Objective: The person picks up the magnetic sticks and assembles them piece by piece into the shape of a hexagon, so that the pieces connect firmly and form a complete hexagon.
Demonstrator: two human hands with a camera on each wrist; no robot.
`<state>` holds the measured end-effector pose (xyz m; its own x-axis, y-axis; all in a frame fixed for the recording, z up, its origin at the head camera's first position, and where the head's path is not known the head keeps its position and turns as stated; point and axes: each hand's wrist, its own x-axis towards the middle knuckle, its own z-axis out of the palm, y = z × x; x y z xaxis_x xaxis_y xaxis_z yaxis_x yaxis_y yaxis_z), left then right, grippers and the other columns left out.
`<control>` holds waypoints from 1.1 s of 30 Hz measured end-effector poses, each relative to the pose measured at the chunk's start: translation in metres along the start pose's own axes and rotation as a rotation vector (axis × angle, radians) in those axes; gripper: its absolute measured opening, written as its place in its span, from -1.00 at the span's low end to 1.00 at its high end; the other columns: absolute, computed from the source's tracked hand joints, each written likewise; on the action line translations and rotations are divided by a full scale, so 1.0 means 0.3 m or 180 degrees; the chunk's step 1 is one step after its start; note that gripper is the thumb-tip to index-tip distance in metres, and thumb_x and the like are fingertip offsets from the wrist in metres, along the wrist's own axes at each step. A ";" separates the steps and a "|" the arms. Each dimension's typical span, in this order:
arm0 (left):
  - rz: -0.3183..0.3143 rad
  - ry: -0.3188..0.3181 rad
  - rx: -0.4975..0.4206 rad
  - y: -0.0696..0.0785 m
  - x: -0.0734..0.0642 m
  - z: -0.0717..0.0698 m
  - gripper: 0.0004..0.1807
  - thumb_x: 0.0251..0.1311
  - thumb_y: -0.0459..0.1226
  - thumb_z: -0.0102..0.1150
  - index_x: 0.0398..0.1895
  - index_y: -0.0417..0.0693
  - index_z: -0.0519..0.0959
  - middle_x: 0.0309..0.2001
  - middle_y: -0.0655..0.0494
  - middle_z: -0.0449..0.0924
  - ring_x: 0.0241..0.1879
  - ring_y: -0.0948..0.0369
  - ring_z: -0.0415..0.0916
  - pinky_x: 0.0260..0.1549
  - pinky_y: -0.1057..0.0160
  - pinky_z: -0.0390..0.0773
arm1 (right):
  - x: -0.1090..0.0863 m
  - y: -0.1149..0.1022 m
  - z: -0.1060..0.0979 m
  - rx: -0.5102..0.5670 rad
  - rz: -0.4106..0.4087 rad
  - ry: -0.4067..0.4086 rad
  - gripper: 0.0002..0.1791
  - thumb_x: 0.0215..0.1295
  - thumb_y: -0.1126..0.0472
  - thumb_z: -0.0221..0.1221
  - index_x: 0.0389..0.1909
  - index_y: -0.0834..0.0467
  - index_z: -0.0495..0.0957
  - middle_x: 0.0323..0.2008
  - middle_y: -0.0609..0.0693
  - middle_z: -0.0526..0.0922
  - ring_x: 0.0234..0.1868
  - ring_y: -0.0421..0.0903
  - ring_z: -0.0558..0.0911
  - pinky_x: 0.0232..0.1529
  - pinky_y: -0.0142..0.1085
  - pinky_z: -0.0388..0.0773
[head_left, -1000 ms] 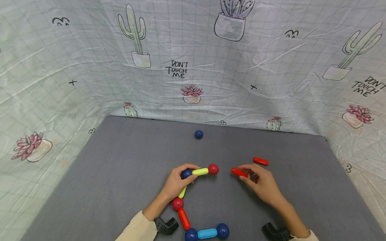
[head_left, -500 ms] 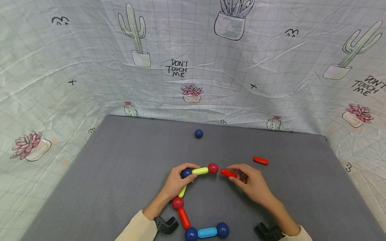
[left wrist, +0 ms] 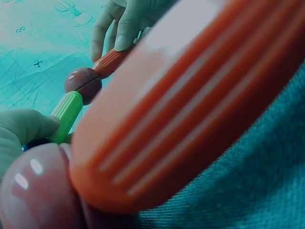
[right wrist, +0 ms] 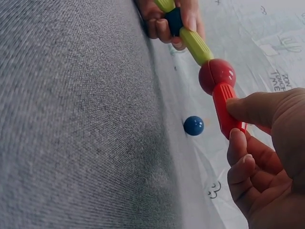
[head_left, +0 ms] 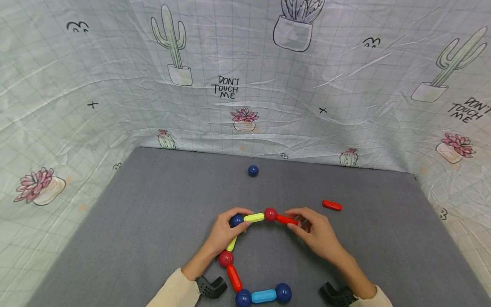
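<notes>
My right hand point(head_left: 318, 234) pinches a red toy rod point(head_left: 285, 219) between thumb and fingers. Its far end meets a red ball point(right wrist: 217, 76), with no gap visible in the right wrist view. From that ball a yellow rod point(head_left: 254, 218) leads to a blue ball point(head_left: 236, 220), and my left hand point(head_left: 222, 234) holds the two where they join, thumb on the rod. The chain bends toward me through a second yellow rod point(head_left: 232, 244), a red ball point(head_left: 226, 259), a red rod point(head_left: 234, 278), a blue ball point(head_left: 243, 298), a light blue rod point(head_left: 264, 296) and an end blue ball point(head_left: 284, 293).
A loose blue ball point(head_left: 253, 171) lies near the back of the grey surface point(head_left: 172, 183). Beyond my right hand is a loose red rod point(head_left: 332, 205). Patterned cloth point(head_left: 245, 64) walls the back and sides. Black devices point(head_left: 212, 287) sit at both wrists.
My right hand has moved left with the red rod, closing the gap to the red ball, and the two now meet. My left hand and the chain stay in place.
</notes>
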<state>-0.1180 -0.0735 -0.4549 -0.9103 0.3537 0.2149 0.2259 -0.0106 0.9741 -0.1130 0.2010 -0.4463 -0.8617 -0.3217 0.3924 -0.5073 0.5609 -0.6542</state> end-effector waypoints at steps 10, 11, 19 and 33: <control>-0.0008 0.0088 -0.0012 -0.002 0.002 -0.001 -0.76 0.22 -0.48 0.17 -0.04 -0.36 0.56 -0.16 -0.22 0.54 -0.46 -0.14 0.48 -0.43 0.27 0.55 | 0.003 -0.006 0.025 0.0073 -0.0022 0.0160 -0.69 0.06 0.29 0.40 -0.15 0.01 0.63 -0.53 -0.21 0.41 -0.61 -0.31 0.37 -0.63 -0.44 0.35; 0.0000 0.0096 -0.0008 -0.002 0.003 -0.001 -0.76 0.22 -0.48 0.17 -0.04 -0.36 0.56 -0.16 -0.23 0.54 -0.46 -0.12 0.48 -0.43 0.27 0.55 | 0.003 -0.008 0.027 0.0071 -0.0002 0.0172 -0.69 0.06 0.29 0.40 -0.15 0.01 0.63 -0.54 -0.21 0.40 -0.62 -0.31 0.37 -0.63 -0.44 0.35; 0.0025 0.0112 -0.0021 -0.001 0.005 0.000 -0.76 0.21 -0.50 0.17 -0.05 -0.39 0.55 -0.14 -0.25 0.55 -0.47 0.01 0.49 -0.43 0.29 0.55 | -0.001 -0.017 0.037 0.0069 0.0171 0.0196 -0.68 0.05 0.29 0.41 -0.15 0.01 0.63 -0.54 -0.19 0.41 -0.59 -0.29 0.41 -0.60 -0.43 0.40; 0.0001 0.0103 -0.0011 -0.001 0.003 -0.001 -0.76 0.23 -0.48 0.16 -0.04 -0.37 0.55 -0.15 -0.21 0.54 -0.46 0.02 0.48 -0.42 0.26 0.55 | 0.073 -0.010 -0.025 0.0008 0.0097 -0.0126 -0.67 0.23 0.21 0.29 0.03 0.02 0.57 -0.31 -0.21 0.59 -0.50 -0.27 0.50 -0.52 -0.37 0.47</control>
<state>-0.1190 -0.0734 -0.4551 -0.9211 0.3232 0.2173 0.2250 -0.0138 0.9743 -0.1303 0.1979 -0.4309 -0.8764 -0.3344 0.3466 -0.4809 0.5689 -0.6672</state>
